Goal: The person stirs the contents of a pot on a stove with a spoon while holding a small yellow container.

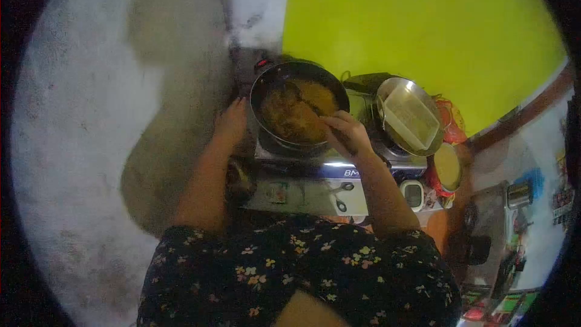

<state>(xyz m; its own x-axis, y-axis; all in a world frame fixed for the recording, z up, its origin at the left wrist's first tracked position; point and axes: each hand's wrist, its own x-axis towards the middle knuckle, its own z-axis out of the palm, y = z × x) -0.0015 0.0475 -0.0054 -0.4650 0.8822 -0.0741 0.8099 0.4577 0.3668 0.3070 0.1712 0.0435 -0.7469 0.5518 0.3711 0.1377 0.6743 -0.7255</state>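
On the far left, a pale, stained wall (72,121) carries a large shadow of the person. Beside that wall is the left hand (233,122), fingers pointing forward, just left of the pan. Whether its fingers are closed around anything I cannot tell; the area there is dark and blurred.

Next comes the round dark pan (270,82), sitting on the stove (296,169). Brown-orange food (287,122) covers its bottom. A dark utensil (310,108) lies slantwise over the food, its far end near the middle of the pan and its near end running right to the rim.

There the right hand (346,130) has its thumb and fingers pinched around that near end, so most of the utensil reaches leftward from the grip, into the pan. The exact shape of its head is unclear.

Below the pan, a pair of scissors (342,198) rests in front of the stove. To the right of the hand stands a metal bowl (385,88) with a pale rectangular tray (414,112) inside, before a yellow-green wall (423,24).
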